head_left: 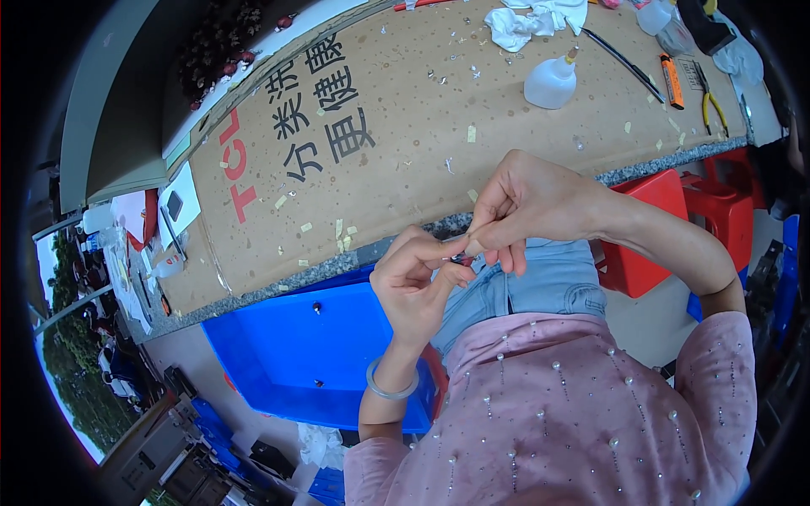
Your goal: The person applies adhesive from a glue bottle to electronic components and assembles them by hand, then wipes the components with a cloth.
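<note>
Just past the table's near edge, above my lap, my two hands meet fingertip to fingertip. My left hand (413,287), with a pale bangle on its wrist, pinches a tiny dark and reddish shiny piece (461,260) between thumb and fingers. The fingers cover most of it, so its kind cannot be told. From the right, my right hand (527,207) comes in with thumb and forefinger closed right at that piece. Whatever lies between those two fingertips is too small to make out. The other fingers of my right hand hang loosely curled.
Cardboard (405,143) with scattered yellowish scraps covers the stone-edged table. On it stand a white squeeze bottle (550,83), a thin black tool (623,64), an orange box-like piece (672,82) and yellow-handled pliers (716,108). A blue bin (287,354) sits below left, a red stool (645,223) right.
</note>
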The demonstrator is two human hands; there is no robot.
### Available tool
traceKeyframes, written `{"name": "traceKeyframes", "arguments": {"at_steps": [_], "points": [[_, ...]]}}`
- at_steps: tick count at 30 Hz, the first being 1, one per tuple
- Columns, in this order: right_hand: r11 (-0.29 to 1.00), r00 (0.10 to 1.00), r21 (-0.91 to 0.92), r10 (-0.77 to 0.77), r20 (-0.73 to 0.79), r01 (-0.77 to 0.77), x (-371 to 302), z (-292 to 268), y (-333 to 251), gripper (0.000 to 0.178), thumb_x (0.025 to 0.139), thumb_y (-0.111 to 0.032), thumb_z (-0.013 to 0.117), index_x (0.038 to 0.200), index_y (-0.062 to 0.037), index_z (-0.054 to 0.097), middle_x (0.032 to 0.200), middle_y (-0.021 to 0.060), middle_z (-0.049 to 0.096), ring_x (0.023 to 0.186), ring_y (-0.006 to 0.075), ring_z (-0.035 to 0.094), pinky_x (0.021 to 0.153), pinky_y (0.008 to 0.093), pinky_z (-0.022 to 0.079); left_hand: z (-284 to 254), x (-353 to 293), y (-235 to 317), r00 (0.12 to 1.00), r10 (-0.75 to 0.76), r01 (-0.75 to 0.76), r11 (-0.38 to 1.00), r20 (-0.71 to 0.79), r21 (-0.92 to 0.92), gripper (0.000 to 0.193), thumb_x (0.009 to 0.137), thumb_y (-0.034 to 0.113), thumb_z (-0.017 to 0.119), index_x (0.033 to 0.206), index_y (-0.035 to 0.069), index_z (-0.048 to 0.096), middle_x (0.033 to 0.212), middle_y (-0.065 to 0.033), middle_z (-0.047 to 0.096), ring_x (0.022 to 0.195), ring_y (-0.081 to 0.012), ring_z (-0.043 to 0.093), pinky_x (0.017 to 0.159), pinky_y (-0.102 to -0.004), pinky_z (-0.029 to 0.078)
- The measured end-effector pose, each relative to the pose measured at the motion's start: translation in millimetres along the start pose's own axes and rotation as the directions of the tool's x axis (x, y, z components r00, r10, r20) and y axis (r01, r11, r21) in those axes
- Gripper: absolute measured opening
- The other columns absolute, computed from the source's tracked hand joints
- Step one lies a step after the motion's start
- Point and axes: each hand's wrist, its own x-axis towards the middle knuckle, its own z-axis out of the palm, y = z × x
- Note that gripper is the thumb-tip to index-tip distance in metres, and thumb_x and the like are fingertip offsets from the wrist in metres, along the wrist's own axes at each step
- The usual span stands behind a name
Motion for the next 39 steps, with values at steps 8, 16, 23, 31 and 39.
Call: {"name": "traceKeyframes", "arguments": {"at_steps": [8, 16, 23, 31, 39], "points": [[0.998, 0.999, -0.035, 0.043, -0.024, -0.044, -1, -3, -2, 0.021, 0.079, -0.012, 0.065, 0.076, 0.0091, 0.065, 0.065, 0.0123, 0.062, 0.054, 0.0149, 0.062, 0.049, 0.024, 0.051, 2, 1, 1, 0.999, -0.039, 0.039, 0.999, 0.001, 0.013, 0.019, 0.072, -0.009, 0.069, 0.09, -0.008, 0.063, 0.081, -0.0086, 0.054, 0.065, -0.0121, 0.06, 0.053, -0.0199, 0.05], [0.998, 1.0, -0.056, 0.027, -0.012, -0.028, 0, -4, 4, 0.022, 0.08, -0.012, 0.063, 0.074, 0.0089, 0.063, 0.064, 0.0121, 0.062, 0.052, 0.0157, 0.062, 0.046, 0.025, 0.05, 1, 4, 1, 0.995, -0.094, 0.094, 0.996, 0.037, -0.002, 0.019, 0.072, -0.01, 0.069, 0.09, -0.007, 0.063, 0.081, -0.0078, 0.054, 0.067, -0.0113, 0.059, 0.053, -0.0201, 0.05], [0.998, 0.999, -0.048, 0.043, 0.017, -0.043, 1, -7, 12, 0.019, 0.083, -0.011, 0.063, 0.078, 0.007, 0.065, 0.064, 0.0107, 0.062, 0.05, 0.0142, 0.061, 0.046, 0.0231, 0.05, -2, 7, 10, 0.978, -0.164, 0.162, 0.986, 0.127, 0.032, 0.018, 0.071, -0.01, 0.07, 0.086, -0.007, 0.061, 0.08, -0.006, 0.054, 0.067, -0.0111, 0.06, 0.056, -0.021, 0.052], [0.998, 0.998, -0.02, 0.06, 0.025, -0.059, 2, -3, 9, 0.021, 0.079, -0.012, 0.065, 0.073, 0.0084, 0.064, 0.063, 0.0116, 0.061, 0.052, 0.0153, 0.062, 0.047, 0.0243, 0.05, -2, 10, 15, 0.965, -0.224, 0.21, 0.971, 0.138, 0.113, 0.026, 0.068, -0.006, 0.075, 0.087, -0.003, 0.058, 0.073, -0.0034, 0.058, 0.068, -0.0078, 0.06, 0.058, -0.021, 0.05], [0.995, 0.997, -0.052, 0.083, 0.007, -0.083, 1, 1, 3, 0.02, 0.077, -0.011, 0.065, 0.072, 0.008, 0.064, 0.063, 0.0113, 0.062, 0.053, 0.0155, 0.062, 0.048, 0.0245, 0.05, -3, 8, 18, 0.973, -0.209, 0.19, 0.967, 0.101, 0.171, 0.035, 0.067, -0.002, 0.078, 0.093, -0.001, 0.055, 0.071, -0.0039, 0.06, 0.066, -0.0062, 0.058, 0.058, -0.0201, 0.049]]}}
